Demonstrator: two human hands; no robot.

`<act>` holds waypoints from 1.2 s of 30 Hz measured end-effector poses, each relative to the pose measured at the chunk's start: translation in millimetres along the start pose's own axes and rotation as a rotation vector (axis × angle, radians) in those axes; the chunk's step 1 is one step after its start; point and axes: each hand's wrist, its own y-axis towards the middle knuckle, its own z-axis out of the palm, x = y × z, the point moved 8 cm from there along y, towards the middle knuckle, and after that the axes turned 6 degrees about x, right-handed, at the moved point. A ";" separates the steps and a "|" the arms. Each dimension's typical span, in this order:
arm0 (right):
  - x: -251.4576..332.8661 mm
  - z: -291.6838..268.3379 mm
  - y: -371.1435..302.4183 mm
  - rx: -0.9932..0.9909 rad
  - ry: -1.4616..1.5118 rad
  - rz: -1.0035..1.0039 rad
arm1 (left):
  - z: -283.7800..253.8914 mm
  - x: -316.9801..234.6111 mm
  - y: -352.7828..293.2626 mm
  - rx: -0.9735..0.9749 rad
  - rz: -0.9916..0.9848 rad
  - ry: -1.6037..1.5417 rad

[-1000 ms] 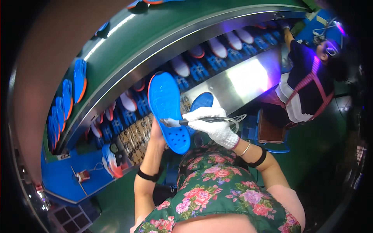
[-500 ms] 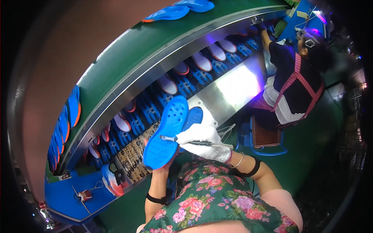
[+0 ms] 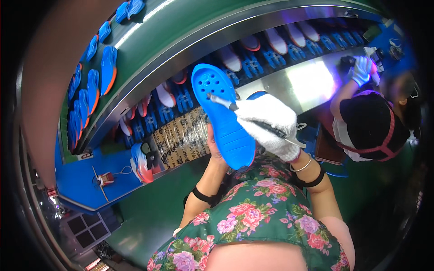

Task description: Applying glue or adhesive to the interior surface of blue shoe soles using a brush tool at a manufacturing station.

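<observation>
A blue shoe sole [image 3: 229,135] with a cluster of small holes near its far end is tilted up in front of me. My bare left hand [image 3: 215,143] grips it from underneath and along its left edge, with most of the fingers hidden behind it. In a white glove, my right hand [image 3: 267,125] is closed around a thin-handled brush [image 3: 222,102]. The bristle tip lies on the sole's inner face, just below the holes. Partly covered by the glove, a second blue piece [image 3: 257,94] shows behind; what carries it is hidden.
Beyond the metal ledge [image 3: 253,86] runs a line of blue racks and white-lined shoe uppers [image 3: 276,41]. Several blue and orange soles [image 3: 108,67] lie on the green belt [image 3: 149,49]. A shoe [image 3: 142,162] stands left, by a blue table [image 3: 81,180]. A co-worker [image 3: 366,122] works at right.
The brush tip has gone from the middle of the sole up to its holed end. My view has shifted, and the co-worker has turned, a gloved hand now showing over the ledge.
</observation>
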 end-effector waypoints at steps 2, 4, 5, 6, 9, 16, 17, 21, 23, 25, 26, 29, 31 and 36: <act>6.5 3.9 6.4 0.014 -0.069 -0.056 | 10.4 6.8 -3.1 0.191 -0.066 -0.259; 1.7 2.6 2.7 0.057 -0.110 -0.048 | 16.9 13.3 -3.6 0.092 -0.057 -0.005; -0.1 4.7 1.9 0.099 -0.154 -0.042 | 14.1 13.6 -4.4 -0.006 -0.050 0.247; 3.6 6.1 6.1 0.099 -0.149 -0.047 | 7.2 13.5 -7.1 -0.006 -0.044 0.252; 25.4 13.8 11.0 0.034 -0.326 -0.224 | -5.2 15.5 -12.9 0.011 -0.102 0.120; 5.3 17.5 -3.9 0.033 0.191 0.056 | 7.6 8.0 -9.7 0.046 -0.003 0.148; 1.7 13.5 -5.7 -0.010 0.178 0.115 | 8.2 8.0 -8.0 0.047 -0.002 0.166; 15.6 12.7 -9.4 -0.018 -0.076 -0.036 | 9.3 6.3 -2.9 0.042 -0.003 0.204; 25.2 22.5 -14.6 0.062 -0.159 -0.118 | 19.3 7.9 1.8 -0.075 -0.030 0.421; 17.9 17.6 -15.8 0.066 -0.075 -0.115 | 23.1 10.2 10.8 0.034 -0.002 0.240; 13.1 16.9 -16.6 0.072 0.002 -0.125 | 28.7 9.7 15.5 0.154 0.034 0.056; -4.9 7.4 -20.6 -0.051 0.117 -0.012 | 40.6 7.0 23.3 -0.014 0.130 0.395; 2.2 6.2 -21.7 -0.011 -0.021 -0.077 | 42.7 11.4 30.7 0.048 0.118 0.248; 0.5 18.3 -35.3 0.034 0.205 0.038 | 34.2 21.8 33.6 0.099 0.078 0.122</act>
